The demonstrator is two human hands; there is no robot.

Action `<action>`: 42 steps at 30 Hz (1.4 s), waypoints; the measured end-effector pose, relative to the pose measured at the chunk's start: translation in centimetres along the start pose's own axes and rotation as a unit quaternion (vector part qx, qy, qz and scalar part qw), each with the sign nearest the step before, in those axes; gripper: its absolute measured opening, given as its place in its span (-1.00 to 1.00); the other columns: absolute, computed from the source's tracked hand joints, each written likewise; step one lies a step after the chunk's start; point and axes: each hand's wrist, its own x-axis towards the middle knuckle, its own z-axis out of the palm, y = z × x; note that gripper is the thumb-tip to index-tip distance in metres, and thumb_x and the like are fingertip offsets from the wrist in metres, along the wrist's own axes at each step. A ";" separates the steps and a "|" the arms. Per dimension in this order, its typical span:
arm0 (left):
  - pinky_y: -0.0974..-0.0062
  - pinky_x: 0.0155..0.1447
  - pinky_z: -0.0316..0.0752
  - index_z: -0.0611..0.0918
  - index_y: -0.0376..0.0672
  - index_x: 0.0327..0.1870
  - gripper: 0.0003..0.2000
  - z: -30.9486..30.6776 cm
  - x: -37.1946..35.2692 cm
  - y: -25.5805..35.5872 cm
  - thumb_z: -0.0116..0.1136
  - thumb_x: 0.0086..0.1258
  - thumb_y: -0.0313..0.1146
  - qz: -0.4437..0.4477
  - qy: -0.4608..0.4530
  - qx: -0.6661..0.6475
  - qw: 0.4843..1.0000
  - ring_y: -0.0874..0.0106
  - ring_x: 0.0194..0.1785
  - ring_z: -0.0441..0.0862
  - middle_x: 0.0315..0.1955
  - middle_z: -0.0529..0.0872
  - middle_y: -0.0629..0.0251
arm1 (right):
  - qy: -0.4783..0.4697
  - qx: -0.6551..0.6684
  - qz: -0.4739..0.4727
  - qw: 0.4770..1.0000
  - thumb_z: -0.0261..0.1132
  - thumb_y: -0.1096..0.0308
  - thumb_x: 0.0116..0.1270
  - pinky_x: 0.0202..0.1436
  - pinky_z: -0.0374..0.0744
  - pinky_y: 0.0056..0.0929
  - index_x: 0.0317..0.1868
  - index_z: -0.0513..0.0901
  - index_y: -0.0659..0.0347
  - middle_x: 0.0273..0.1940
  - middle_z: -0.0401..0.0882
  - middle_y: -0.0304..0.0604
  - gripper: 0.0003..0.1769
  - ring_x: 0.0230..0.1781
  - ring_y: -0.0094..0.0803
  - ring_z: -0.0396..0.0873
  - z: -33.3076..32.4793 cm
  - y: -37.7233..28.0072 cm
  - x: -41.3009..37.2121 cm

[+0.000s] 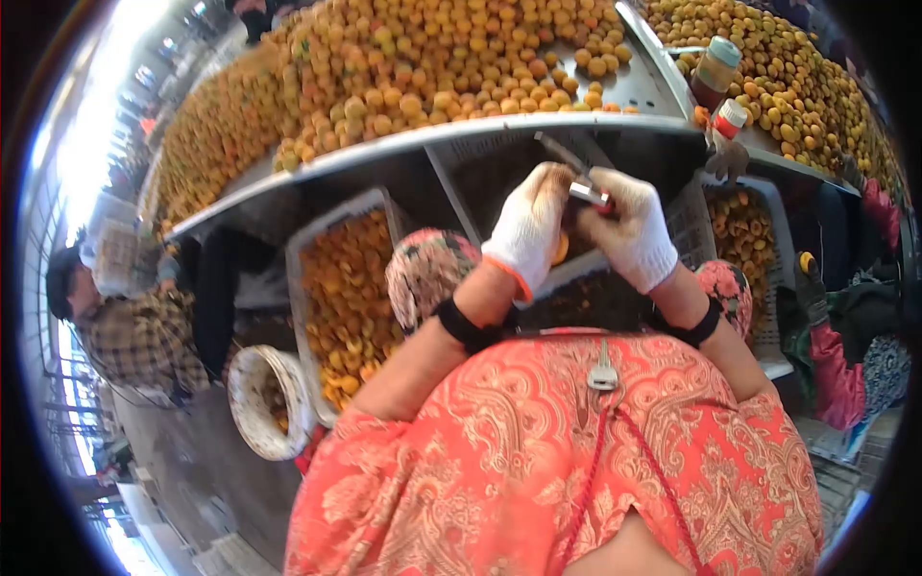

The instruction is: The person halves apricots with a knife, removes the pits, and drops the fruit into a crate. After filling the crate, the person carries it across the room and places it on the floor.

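My left hand (528,226), in a white knitted glove with an orange cuff, is closed with its fingertips against the tool between my hands; exactly what it grips is hidden. My right hand (632,226), also gloved in white, is closed around what looks like a small knife (591,195) with a silver and red handle. A dark flat blade (562,152) sticks up past my fingertips toward the bench. An orange piece of apricot (560,248) shows at the inner edge of my left glove; whether it is held cannot be made out.
Apricots (403,58) are heaped on the metal bench (384,154) ahead. A crate of apricot halves (351,298) stands left, another (740,226) right. A stained white bucket (269,403) sits lower left. Two jars (715,72) stand on the bench. Co-workers sit left (139,326) and right (836,374).
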 end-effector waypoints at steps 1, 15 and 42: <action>0.65 -0.34 0.33 0.56 -0.15 -0.11 -0.80 0.4 -0.6 0.2 -0.11 0.63 -0.28 -0.004 0.004 -0.020 1.000 0.65 -0.41 0.38 -0.44 0.48 0.47 | 0.032 0.001 -0.013 0.999 0.27 0.59 0.13 -0.31 0.53 -0.52 -0.20 0.64 0.34 -0.45 0.55 -0.15 -0.82 -0.43 -0.59 0.49 0.6 -0.7 0.1; 0.71 -0.55 0.29 0.59 -0.02 -0.10 -0.86 -17.2 -3.4 6.4 0.09 0.50 -0.21 0.030 0.314 -0.064 0.947 0.56 -0.55 0.47 -0.41 0.60 0.30 | 0.095 0.189 0.207 0.955 0.26 0.33 0.40 -0.62 0.26 -0.74 -0.22 0.64 0.22 -0.53 0.48 -0.46 -0.87 -0.65 -0.77 0.35 0.8 1.2 0.6; 0.62 -0.02 0.45 0.65 -0.31 -0.01 -0.78 -21.1 11.8 8.3 0.15 0.38 -0.46 0.139 0.217 0.390 0.884 0.55 -0.15 0.57 -0.21 0.70 0.33 | 0.053 -0.047 0.215 0.974 0.25 0.30 0.36 -0.06 0.56 -0.16 -0.06 0.52 0.30 -0.20 0.65 0.23 -0.74 -0.11 0.12 0.64 -1.5 7.0 2.0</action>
